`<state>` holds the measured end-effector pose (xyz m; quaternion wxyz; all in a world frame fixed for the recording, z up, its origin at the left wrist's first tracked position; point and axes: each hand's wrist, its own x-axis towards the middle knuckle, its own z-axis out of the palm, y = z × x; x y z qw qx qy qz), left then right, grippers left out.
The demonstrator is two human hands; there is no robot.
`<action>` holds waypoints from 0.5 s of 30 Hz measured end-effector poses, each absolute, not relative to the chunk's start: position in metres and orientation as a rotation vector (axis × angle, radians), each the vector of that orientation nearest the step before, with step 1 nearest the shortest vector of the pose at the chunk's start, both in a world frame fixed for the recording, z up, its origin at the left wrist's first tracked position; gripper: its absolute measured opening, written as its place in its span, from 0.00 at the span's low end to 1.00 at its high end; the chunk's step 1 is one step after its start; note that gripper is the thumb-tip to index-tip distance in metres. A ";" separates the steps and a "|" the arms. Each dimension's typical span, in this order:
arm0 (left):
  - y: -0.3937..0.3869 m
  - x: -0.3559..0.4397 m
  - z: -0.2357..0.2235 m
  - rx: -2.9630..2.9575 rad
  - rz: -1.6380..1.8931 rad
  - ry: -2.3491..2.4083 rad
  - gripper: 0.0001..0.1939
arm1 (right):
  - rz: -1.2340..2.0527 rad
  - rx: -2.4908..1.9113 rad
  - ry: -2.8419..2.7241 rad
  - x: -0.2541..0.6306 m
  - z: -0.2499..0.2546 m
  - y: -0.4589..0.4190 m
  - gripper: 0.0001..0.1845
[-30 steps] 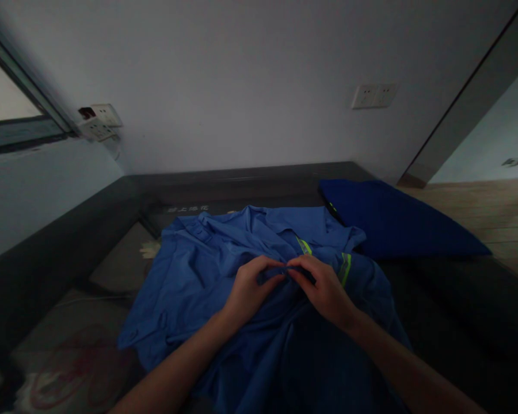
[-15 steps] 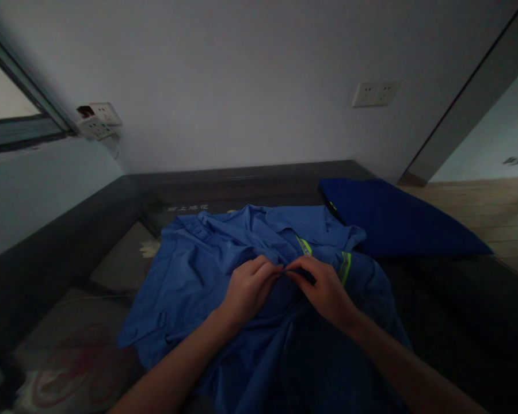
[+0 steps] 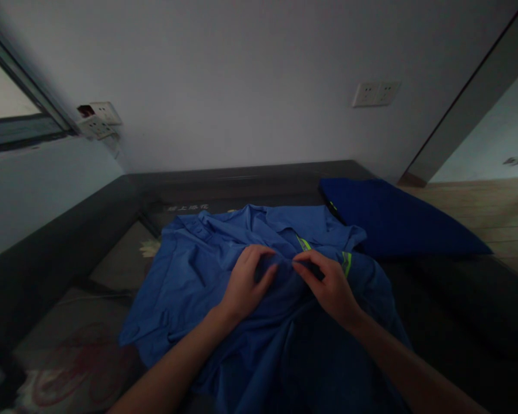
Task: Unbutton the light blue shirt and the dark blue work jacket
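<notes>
A blue work jacket (image 3: 190, 276) with yellow-green reflective strips lies spread and creased in front of me. Over its middle, my left hand (image 3: 249, 283) is open, thumb and fingers apart in a curve, with nothing seen between them. Just to its right, my right hand (image 3: 328, 284) has thumb and index fingertip brought together in a pinch on the jacket's front, near a reflective strip (image 3: 304, 244). The exact bit of cloth in that pinch is small and dim.
A dark blue flat cloth piece (image 3: 397, 218) lies at the back right. The jacket rests on a dark surface with a raised rim (image 3: 242, 173) against the white wall. Wall sockets (image 3: 375, 94) are at the right, and a socket strip (image 3: 95, 126) is at the left.
The two hands were pinching together at one spot on the jacket. My left hand has let go, its fingers spreading and drawing slightly left; the right hand has shifted slightly right.
</notes>
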<state>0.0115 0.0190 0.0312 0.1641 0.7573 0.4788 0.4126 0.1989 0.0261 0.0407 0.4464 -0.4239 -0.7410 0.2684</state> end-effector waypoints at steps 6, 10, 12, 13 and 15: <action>0.030 0.000 0.032 1.951 1.114 1.519 0.09 | 0.643 -1.143 -1.665 0.202 0.046 0.028 0.08; 0.031 -0.001 0.028 1.976 0.931 1.608 0.08 | 0.639 -1.172 -1.565 0.204 0.046 0.030 0.11; 0.031 0.000 0.026 1.964 0.889 1.621 0.08 | 0.634 -1.165 -1.534 0.205 0.047 0.030 0.11; 0.031 0.001 0.025 1.949 0.882 1.608 0.08 | 0.634 -1.163 -1.522 0.206 0.047 0.030 0.11; 0.032 0.001 0.023 1.919 0.876 1.564 0.08 | 0.631 -1.162 -1.500 0.207 0.049 0.031 0.11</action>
